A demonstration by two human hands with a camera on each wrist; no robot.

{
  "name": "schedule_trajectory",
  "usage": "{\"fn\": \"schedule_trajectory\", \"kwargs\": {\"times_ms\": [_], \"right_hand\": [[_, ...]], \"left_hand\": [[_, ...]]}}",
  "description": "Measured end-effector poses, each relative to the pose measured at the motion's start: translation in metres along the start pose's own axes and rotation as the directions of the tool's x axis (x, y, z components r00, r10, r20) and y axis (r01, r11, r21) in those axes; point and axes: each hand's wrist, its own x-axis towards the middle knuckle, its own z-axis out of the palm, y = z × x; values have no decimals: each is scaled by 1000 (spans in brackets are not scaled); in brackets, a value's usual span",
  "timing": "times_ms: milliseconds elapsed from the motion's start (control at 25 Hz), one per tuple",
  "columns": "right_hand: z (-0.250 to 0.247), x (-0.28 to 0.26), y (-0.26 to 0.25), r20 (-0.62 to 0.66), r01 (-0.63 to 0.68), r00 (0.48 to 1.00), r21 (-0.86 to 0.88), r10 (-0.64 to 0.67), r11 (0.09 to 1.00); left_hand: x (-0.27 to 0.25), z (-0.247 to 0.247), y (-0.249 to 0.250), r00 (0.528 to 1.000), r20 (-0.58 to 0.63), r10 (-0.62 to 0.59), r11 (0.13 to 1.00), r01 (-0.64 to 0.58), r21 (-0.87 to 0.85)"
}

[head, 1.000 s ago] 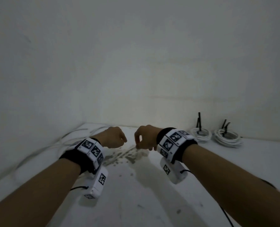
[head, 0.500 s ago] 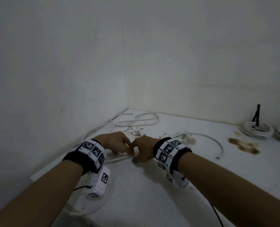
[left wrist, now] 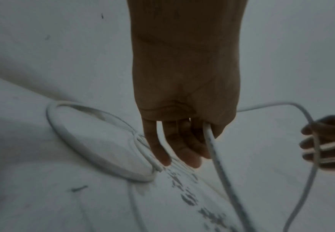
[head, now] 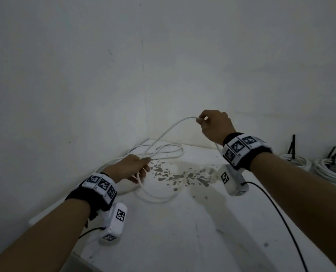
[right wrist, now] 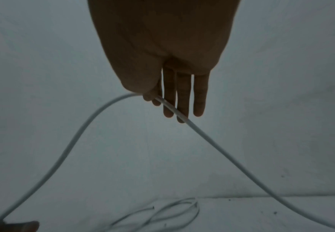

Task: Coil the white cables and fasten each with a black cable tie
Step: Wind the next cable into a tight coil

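A long white cable (head: 169, 130) arcs between my two hands above the white table (head: 182, 232). My left hand (head: 141, 166) stays low near the table and pinches the cable between thumb and forefinger (left wrist: 208, 133). One cable loop (head: 157, 197) lies on the table under it, also visible in the left wrist view (left wrist: 95, 141). My right hand (head: 202, 119) is raised higher and to the right, pinching the cable (right wrist: 158, 99) with thumb and fingers. More of the loose cable (head: 163, 150) lies in loops in the back corner.
Two finished white coils (head: 296, 161) (head: 332, 170) with upright black cable ties (head: 291, 146) sit at the far right by the wall. Walls close in at left and back. Dark stains (head: 175, 175) mark the tabletop. Black wrist-camera wires (head: 277, 213) trail near my right forearm.
My hands were together low on the table. My right hand has since lifted up and to the right, drawing a stretch of cable away from my left hand.
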Motion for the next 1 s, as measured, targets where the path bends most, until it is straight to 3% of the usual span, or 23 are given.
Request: {"fn": "schedule_trajectory", "kwargs": {"times_ms": [80,200,280,360,440,600,760,840,1000], "right_hand": [[-16,6,12,-103,-100,989,100,111,990],[-29,4,30,-232,-202,938,236,257,951],[-39,2,46,-300,-247,893,299,336,922],[-50,-1,61,-313,-308,858,319,407,896],[-57,-8,78,-282,-369,850,286,445,885],[-58,-39,101,-149,-428,885,108,440,897],[-52,-78,104,70,-325,936,-197,344,925],[-52,-95,101,209,-245,921,-344,328,907],[-64,-126,80,506,-67,805,-442,310,895]], "left_hand": [[-2,7,15,999,-37,-31,973,22,-231],[-5,21,33,995,79,-62,859,93,-503],[-5,31,38,983,174,-54,809,146,-570],[-2,40,38,978,201,-50,824,154,-545],[3,49,41,979,200,-33,765,154,-626],[17,62,60,986,167,0,511,144,-847],[32,76,89,999,53,8,416,45,-908],[34,86,108,997,58,59,440,26,-898],[33,110,150,984,56,167,657,-69,-751]]}}
